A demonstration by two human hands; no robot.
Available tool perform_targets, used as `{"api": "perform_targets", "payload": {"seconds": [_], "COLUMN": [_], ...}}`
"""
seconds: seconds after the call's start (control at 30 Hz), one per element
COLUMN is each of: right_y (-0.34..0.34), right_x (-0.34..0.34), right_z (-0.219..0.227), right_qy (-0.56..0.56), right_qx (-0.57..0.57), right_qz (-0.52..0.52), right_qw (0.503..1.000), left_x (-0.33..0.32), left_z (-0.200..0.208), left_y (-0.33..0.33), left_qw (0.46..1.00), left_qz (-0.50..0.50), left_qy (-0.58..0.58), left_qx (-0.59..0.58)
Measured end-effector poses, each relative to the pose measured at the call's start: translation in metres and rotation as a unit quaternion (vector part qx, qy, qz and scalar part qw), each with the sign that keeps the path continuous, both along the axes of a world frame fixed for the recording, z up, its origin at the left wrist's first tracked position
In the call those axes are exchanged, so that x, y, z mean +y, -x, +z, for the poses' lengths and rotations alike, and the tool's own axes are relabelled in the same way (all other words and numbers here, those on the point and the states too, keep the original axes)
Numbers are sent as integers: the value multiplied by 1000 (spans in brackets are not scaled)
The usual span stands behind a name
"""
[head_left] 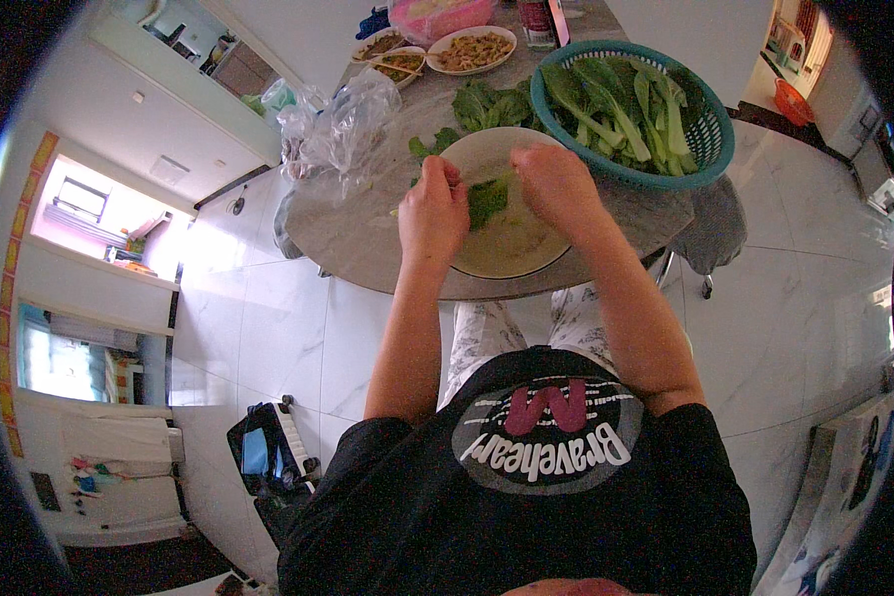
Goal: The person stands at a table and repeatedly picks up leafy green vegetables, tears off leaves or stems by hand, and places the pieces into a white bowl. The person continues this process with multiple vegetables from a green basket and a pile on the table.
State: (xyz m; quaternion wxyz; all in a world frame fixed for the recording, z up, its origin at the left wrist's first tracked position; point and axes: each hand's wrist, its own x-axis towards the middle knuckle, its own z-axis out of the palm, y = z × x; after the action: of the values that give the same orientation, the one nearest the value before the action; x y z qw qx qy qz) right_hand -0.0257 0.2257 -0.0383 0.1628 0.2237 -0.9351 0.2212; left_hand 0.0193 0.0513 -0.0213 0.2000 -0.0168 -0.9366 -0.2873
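My left hand [434, 214] is closed in a pinch over the left side of a wide, pale bowl [512, 260]. A dark green vegetable leaf [487, 203] shows right beside its fingers, above the bowl, and seems to be held there. Over the bowl's right side, my right hand [558, 187] is also closed, its fingertips bent inward near the leaf's upper end. Whatever those fingers pinch is hidden. Just beyond the bowl lie loose leafy greens [489, 105] on the grey table [348, 238]. A teal plastic basket [710, 171] full of long-stemmed leafy greens [621, 111] stands at the right.
Crumpled clear plastic bags [353, 124] lie at the table's left. Farther back are a plate of food [470, 50], smaller dishes [399, 66], a pink basin [437, 18], and a can [536, 20] beside a phone [559, 22]. A dark stool [710, 233] stands under the right edge.
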Motion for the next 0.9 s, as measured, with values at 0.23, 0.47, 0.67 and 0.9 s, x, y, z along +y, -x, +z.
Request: {"api": "perform_targets", "payload": {"seconds": [0.23,0.47,0.67,0.9], "right_y": [-9,-5,-23,-25], "right_x": [-7,-2,7,3], "right_z": [13,5,19,11], "right_qy": [-62,124,10,44], "right_qx": [-125,46,-16,158], "right_qz": [21,75,-13,-15], "right_qw": [990,988,1000,986], "left_x": [1,7,1,1], "left_z": [-4,4,-3,-6], "left_y": [-2,-8,-4,-3], "left_qw": [989,991,999,988], "left_qz": [-42,-26,-11,-56], "left_qy": [136,126,52,-111], "left_qx": [-26,-41,10,96]}}
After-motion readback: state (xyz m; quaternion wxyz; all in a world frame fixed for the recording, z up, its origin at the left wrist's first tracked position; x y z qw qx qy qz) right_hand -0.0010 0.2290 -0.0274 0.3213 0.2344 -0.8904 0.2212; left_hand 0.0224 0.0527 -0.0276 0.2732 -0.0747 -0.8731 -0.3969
